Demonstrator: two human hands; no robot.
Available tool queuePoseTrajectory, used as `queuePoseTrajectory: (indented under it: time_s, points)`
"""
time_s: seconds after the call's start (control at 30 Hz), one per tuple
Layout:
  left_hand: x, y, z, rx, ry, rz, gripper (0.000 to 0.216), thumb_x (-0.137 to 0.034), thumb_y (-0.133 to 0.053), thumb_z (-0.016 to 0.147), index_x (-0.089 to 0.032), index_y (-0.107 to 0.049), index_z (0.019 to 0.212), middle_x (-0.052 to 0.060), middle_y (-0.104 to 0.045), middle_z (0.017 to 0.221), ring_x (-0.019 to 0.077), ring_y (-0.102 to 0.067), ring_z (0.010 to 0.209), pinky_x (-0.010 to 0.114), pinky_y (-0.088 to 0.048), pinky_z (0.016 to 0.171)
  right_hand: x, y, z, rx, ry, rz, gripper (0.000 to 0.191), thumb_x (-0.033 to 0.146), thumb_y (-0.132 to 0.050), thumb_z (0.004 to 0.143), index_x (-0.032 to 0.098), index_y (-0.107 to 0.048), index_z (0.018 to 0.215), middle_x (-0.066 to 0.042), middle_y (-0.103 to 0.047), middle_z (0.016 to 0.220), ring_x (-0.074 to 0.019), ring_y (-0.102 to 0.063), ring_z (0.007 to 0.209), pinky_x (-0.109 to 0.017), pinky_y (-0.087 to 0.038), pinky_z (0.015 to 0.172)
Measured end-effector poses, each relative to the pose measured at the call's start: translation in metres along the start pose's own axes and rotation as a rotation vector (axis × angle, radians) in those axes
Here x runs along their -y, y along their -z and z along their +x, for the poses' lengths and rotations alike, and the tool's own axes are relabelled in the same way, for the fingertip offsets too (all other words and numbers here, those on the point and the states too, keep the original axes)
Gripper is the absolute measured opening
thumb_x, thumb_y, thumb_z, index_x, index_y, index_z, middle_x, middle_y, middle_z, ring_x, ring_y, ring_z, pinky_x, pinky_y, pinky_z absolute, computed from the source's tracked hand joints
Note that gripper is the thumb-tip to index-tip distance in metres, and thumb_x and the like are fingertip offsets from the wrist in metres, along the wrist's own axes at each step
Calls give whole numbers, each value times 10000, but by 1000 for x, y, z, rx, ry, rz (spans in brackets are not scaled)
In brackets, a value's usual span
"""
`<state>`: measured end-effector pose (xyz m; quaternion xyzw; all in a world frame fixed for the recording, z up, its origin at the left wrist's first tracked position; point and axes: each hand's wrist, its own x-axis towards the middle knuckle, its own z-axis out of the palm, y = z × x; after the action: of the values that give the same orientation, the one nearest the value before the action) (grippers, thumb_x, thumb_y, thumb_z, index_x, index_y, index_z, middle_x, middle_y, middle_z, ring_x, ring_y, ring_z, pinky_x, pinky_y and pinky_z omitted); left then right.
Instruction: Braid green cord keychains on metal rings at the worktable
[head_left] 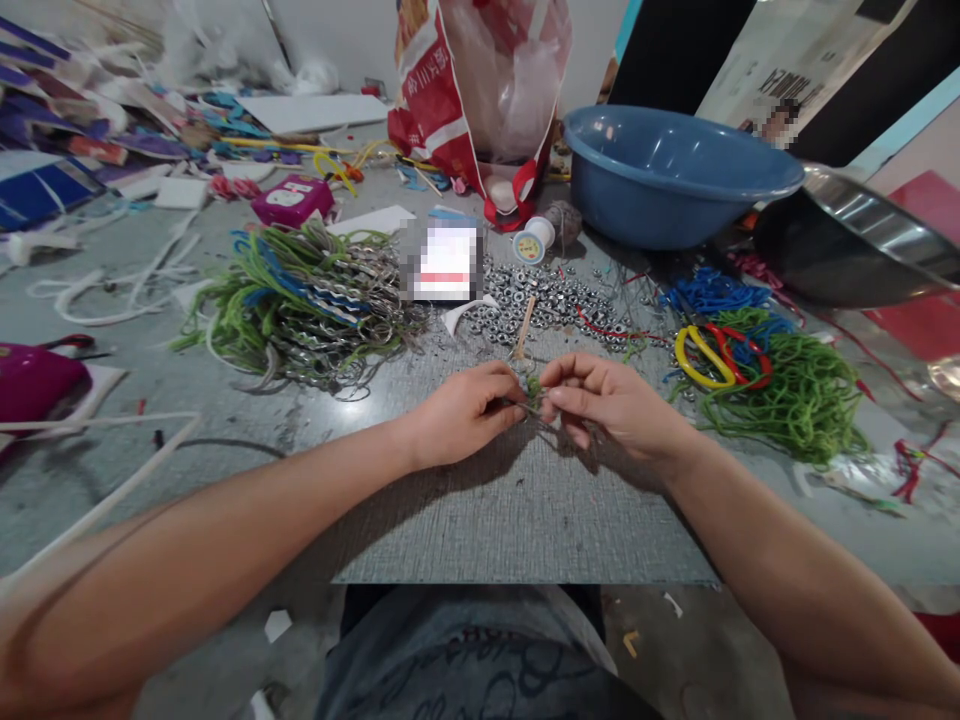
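The one view looks from the person's head, forward and down over the table [450,520], with the shirt [480,665] at the bottom edge and the bag [439,95] at the top. It is close and wide: both forearms [247,525] enter from the lower sides, and the left hand [469,412] and right hand [615,405] sit near the centre.

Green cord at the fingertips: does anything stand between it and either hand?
Nothing visible does. The left hand and right hand both pinch the green cord with their fingertips. The small metal pieces and flat tan strip lie beyond the hands, not between.
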<state>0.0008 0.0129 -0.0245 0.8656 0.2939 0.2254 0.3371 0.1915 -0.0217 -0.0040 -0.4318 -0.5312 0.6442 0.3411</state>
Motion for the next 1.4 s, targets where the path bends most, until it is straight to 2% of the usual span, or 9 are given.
queuePoseTrajectory:
  time_s: [0.2,0.3,0.4,0.57,0.73,0.97,1.13,1.27,1.4]
  points:
    - [-3,0,2,-29,73,-52,169,-187,-493,841,-152,-556,688,1,-528,738,110,-526,713,241,-424,673,2,1,-2,-92,246,124,235,301,-647,734,216,-504,900,-23,-664,1015,-66,-568,513,-244,-460,503]
    - [-3,0,3,-23,105,-49,154,-185,-499,835,-155,-555,694,0,-529,740,111,-525,715,242,-417,669,1,1,0,-161,245,-10,148,270,-607,749,208,-527,857,14,-659,793,-63,-509,487,-229,-415,480]
    - [-3,0,4,-19,123,-22,153,-186,-504,828,-158,-545,684,-6,-524,727,112,-524,709,243,-413,664,-4,-1,3,-205,235,-325,67,236,-597,741,192,-555,769,39,-576,619,-75,-480,522,-225,-380,502]
    - [-4,0,4,-27,116,3,158,-185,-500,824,-157,-537,672,-11,-514,701,111,-518,690,238,-408,641,-15,-3,6,-263,222,-625,228,338,-635,748,181,-576,902,56,-518,581,-79,-441,517,-239,-343,519]
    - [-3,-3,3,-15,43,35,181,-183,-490,831,-153,-535,658,-11,-502,680,106,-504,654,238,-411,634,-15,-6,8,-266,213,-435,479,439,-649,734,173,-487,1098,81,-470,577,-80,-421,500,-231,-331,495]
    - [-2,-4,2,3,22,74,125,-172,-498,822,-154,-574,724,-2,-529,719,113,-525,689,243,-424,653,-5,-4,9,-280,190,-423,169,349,-592,768,182,-574,747,22,-557,629,-82,-458,534,-235,-357,507]
    - [-5,-3,1,-39,88,-23,39,-171,-532,780,-146,-562,782,-8,-530,737,95,-502,632,231,-406,590,-6,3,7,-323,188,-409,147,325,-536,815,180,-558,824,17,-598,642,-64,-419,463,-226,-335,461]
    - [-7,-3,-1,-109,121,-185,216,-270,-534,798,-138,-534,968,-1,-526,808,69,-444,566,214,-380,515,-11,-1,4,-243,235,-453,129,290,-497,855,194,-538,930,27,-601,659,-85,-488,540,-238,-362,530]
    - [-7,-4,0,-119,62,-228,256,-344,-550,812,-151,-551,980,27,-538,913,56,-457,570,204,-390,506,-14,-8,3,-182,255,-424,162,281,-482,876,213,-483,1023,43,-592,645,-104,-539,599,-250,-376,580]
